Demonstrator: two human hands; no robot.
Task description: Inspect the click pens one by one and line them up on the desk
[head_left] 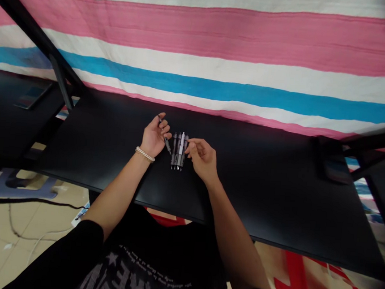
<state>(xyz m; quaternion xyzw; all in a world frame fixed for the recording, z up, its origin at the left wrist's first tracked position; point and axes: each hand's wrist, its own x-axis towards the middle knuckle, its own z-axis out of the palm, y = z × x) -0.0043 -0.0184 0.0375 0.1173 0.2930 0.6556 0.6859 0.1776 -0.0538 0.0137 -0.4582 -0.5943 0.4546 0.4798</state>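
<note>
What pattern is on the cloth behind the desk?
The cloth has horizontal pink, white and blue stripes, best in the head view.

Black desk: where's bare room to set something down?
Bare black tabletop runs between the right hand and the dark object at the far right edge, and left of the left hand. Crowded between the hands, around the grey-and-black pens.

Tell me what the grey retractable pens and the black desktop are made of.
The grey retractable pens look like moulded plastic, given the even sheen on their barrels; any metal parts are too small to tell. The black desktop looks like laminated board: flat, smooth, with a matte finish, though the core is hidden.
</note>
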